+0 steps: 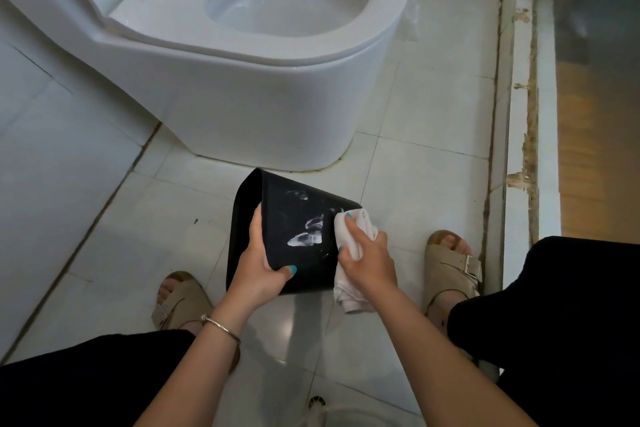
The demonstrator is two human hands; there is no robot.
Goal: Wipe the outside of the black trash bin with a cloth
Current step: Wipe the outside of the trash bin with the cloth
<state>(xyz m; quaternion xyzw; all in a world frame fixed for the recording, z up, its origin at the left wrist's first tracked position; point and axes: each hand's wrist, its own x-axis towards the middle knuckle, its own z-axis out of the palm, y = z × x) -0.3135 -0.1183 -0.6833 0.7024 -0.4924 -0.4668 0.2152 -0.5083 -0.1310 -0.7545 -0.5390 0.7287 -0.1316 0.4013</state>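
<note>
The black trash bin [287, 218] lies tipped on its side on the tiled floor, its open mouth facing left. White smears mark its upper wall. My left hand [258, 265] grips the bin's rim, thumb on the outside and fingers inside the mouth. My right hand [367, 258] holds a bunched white cloth [349, 246] and presses it against the bin's right end near the base. Part of the cloth hangs below my wrist.
A white toilet [242, 55] with its seat down stands just beyond the bin. A raised white threshold [519, 97] runs along the right side. My sandalled feet [450, 263] flank the bin. A floor drain [317, 402] sits near the bottom edge.
</note>
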